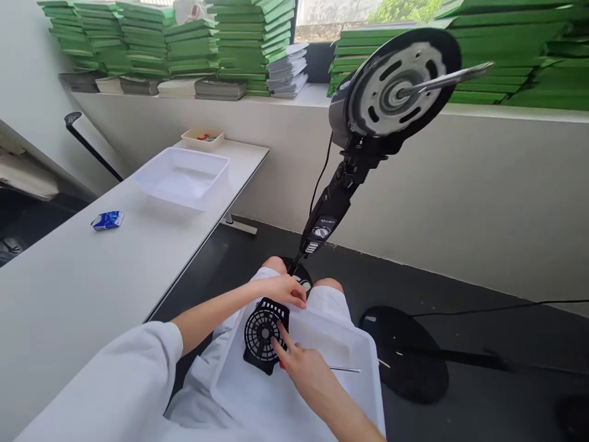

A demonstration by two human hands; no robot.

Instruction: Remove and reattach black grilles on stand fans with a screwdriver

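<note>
A white plastic tray [378, 393] rests across the lap. Inside it, at the left, lies a black plastic cover with a round slotted grille [265, 333]. My right hand [301, 367] reaches over the tray, two fingers stretched apart and touching the grille. Beneath that hand shows a screwdriver [345, 369], its red handle mostly covered; whether the palm holds it I cannot tell. My left hand [291, 290] is above the tray's far rim beside the cover, fingers curled and tips together. What they hold, if anything, is too small to make out.
A black standing fan [338, 205] without blades rises ahead, its motor shaft pointing right. A round black base [405, 355] stands on the floor at right. On the left table [138, 270] are a white bin [184, 175], a small box [202, 138] and a blue packet [107, 220].
</note>
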